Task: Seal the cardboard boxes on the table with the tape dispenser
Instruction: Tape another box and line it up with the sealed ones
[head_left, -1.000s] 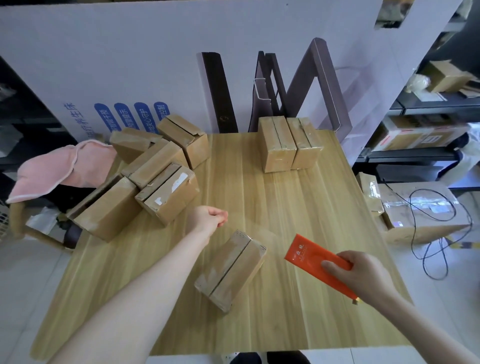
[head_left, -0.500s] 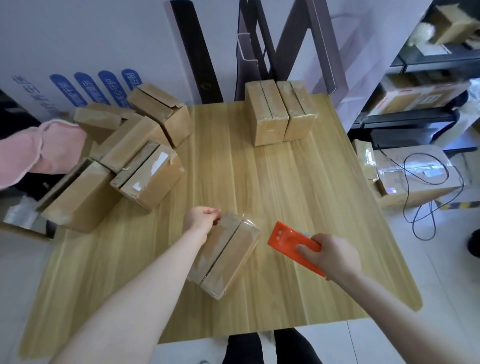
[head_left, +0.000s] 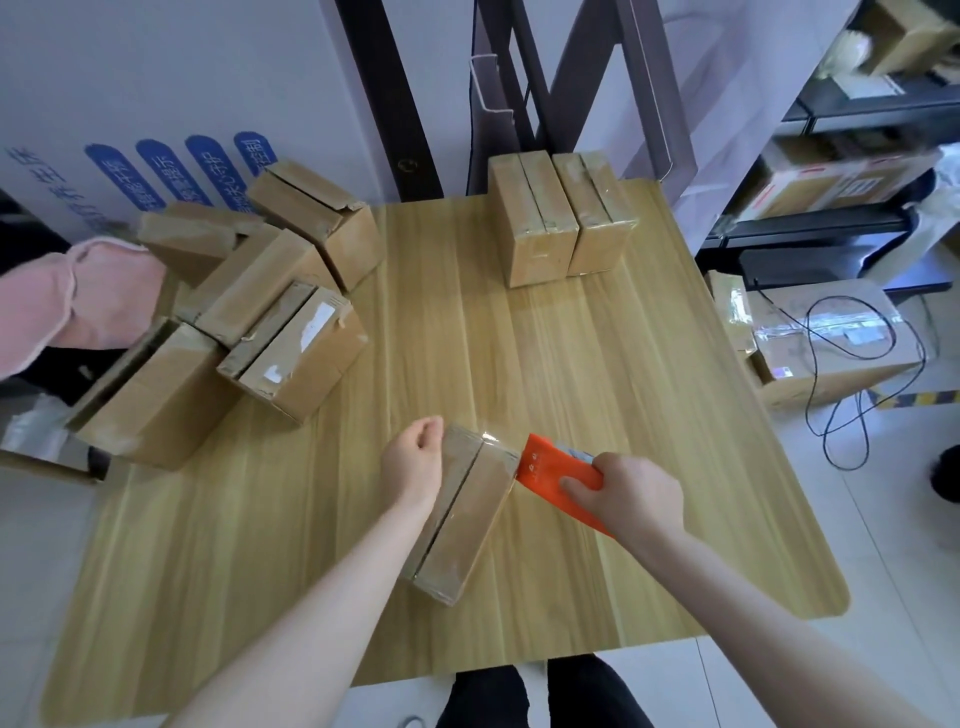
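Since a moment ago, the orange tape dispenser (head_left: 558, 470) has closed in to touch the box's (head_left: 460, 512) far right corner.
Right hand (head_left: 631, 491), grip wrapped on the dispenser; left hand (head_left: 415, 457), loosely curled, braces the box near the counter's (head_left: 623, 364) front. If the brace slips, tape may wrinkle or miss the seam.

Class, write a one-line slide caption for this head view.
Left hand steadies a cardboard box while the right hand presses an orange tape dispenser to its end.
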